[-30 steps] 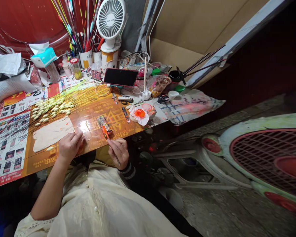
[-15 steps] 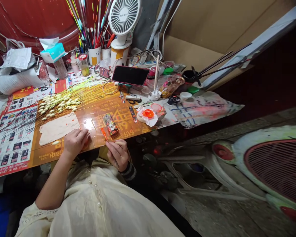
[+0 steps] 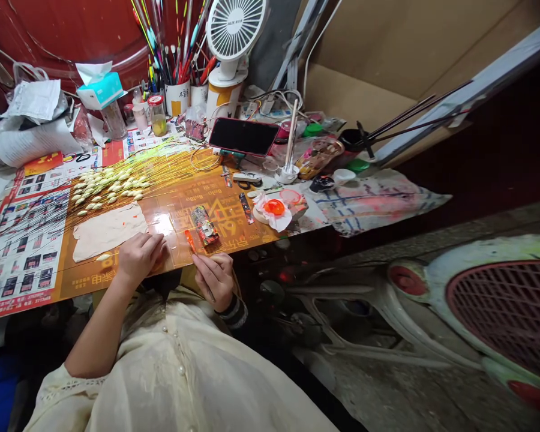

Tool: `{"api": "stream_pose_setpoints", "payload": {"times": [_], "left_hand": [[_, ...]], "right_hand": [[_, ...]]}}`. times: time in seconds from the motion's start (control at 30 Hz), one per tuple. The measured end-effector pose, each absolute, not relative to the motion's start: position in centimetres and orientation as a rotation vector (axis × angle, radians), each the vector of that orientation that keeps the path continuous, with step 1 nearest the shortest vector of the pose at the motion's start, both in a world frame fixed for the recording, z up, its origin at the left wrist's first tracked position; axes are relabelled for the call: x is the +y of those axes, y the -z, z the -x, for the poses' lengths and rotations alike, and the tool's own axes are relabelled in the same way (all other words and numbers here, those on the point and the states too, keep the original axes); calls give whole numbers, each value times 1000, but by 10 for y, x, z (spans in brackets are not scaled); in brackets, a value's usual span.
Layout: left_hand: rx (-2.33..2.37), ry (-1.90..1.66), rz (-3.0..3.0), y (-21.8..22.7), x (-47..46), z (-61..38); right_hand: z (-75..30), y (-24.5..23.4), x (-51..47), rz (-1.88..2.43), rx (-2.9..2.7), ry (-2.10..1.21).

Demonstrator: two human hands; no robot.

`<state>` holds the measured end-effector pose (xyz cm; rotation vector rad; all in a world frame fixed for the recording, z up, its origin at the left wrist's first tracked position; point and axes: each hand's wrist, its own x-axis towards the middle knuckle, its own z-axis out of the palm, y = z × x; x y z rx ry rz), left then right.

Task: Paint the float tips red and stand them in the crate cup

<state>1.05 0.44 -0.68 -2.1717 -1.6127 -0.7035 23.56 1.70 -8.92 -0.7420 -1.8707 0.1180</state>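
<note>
The right hand (image 3: 215,279) has thumb and forefinger pinched together on a thin orange-tipped stem (image 3: 189,241), held just above an orange printed sheet (image 3: 175,225). The left hand (image 3: 138,258) rests on that sheet, fingers together, beside a pale cloth pad (image 3: 109,231); whether it grips anything, I cannot tell. Fine yellow stems (image 3: 171,174) fan across the sheet, ending in a bunch of pale float bodies (image 3: 105,189). A patterned packet (image 3: 204,225) lies just beside the orange tip.

Farther back, 2 white mugs (image 3: 176,99) hold brushes and painted rods, a glass jar (image 3: 157,118) holds yellowish liquid, and a black cup (image 3: 351,139) holds dark rods. A small dish (image 3: 274,207) holds orange paint. Beyond the table's near edge (image 3: 256,247), to the right of the right hand, the view drops into dark space.
</note>
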Motion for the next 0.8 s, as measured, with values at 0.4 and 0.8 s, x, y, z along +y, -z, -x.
{"api": "stream_pose_setpoints", "payload": {"times": [0.4, 0.8], "left_hand": [[-1638, 727, 2170, 6, 4, -11], [-1636, 643, 2145, 9, 2, -12]], "right_hand": [[-237, 87, 18, 676, -1811, -119], [-228, 90, 7, 681, -1930, -129]]}}
